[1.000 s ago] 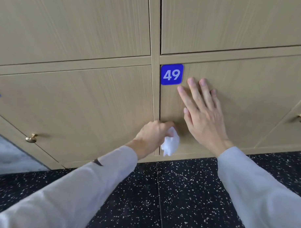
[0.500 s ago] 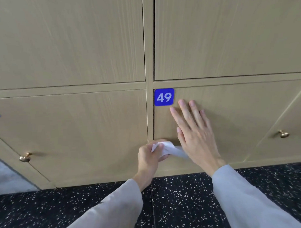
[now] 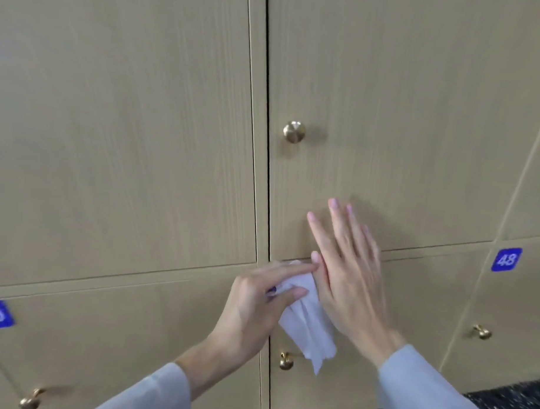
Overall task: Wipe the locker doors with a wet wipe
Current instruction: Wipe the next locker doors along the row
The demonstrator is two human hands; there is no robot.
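Raised since the earlier frame from door 49 to the door above: right hand (image 3: 349,268), fingers flat and spread; left hand (image 3: 256,304) pinching wet wipe (image 3: 307,322) against its palm; risk: dangling, bunched wipe slipping free during the hand-over.

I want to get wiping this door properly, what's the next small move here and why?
Probably lay the wet wipe under the right hand. The left hand pinches it bunched, hanging loose beside the right palm, whose straight fingers lie at the upper door, ready to press it flat.
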